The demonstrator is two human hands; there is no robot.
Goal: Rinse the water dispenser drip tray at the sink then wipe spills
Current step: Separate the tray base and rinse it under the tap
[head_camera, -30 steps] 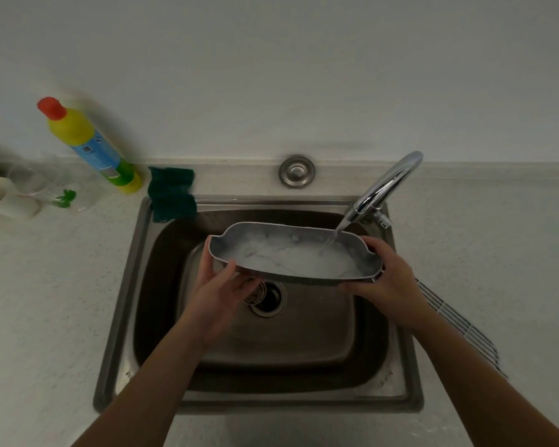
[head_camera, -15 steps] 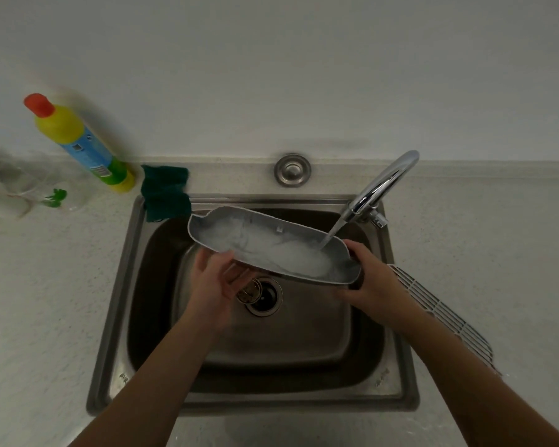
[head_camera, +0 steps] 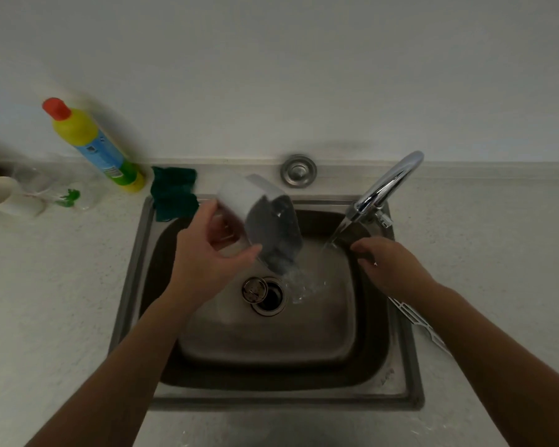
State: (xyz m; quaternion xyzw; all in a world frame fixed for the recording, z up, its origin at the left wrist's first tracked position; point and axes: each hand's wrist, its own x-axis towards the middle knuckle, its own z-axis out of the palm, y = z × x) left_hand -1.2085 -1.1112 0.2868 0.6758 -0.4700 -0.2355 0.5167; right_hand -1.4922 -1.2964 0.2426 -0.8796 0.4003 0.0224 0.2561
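Left hand grips drip tray tipped steeply, draining into sink. Right hand loosely spread, empty. Advise holding low until dripping stops.

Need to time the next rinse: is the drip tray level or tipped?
Tipped: left hand holds the drip tray steeply on end, water spilling from its low end.

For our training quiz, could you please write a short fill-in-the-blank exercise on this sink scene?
1. The drip tray is held only by the ____ hand.
2. The tray is tipped so that water pours into the ____.
3. The green cloth lies over the sink's back-____ corner.
4. The bottle has a ____ cap.

Missing words: left; sink; left; red
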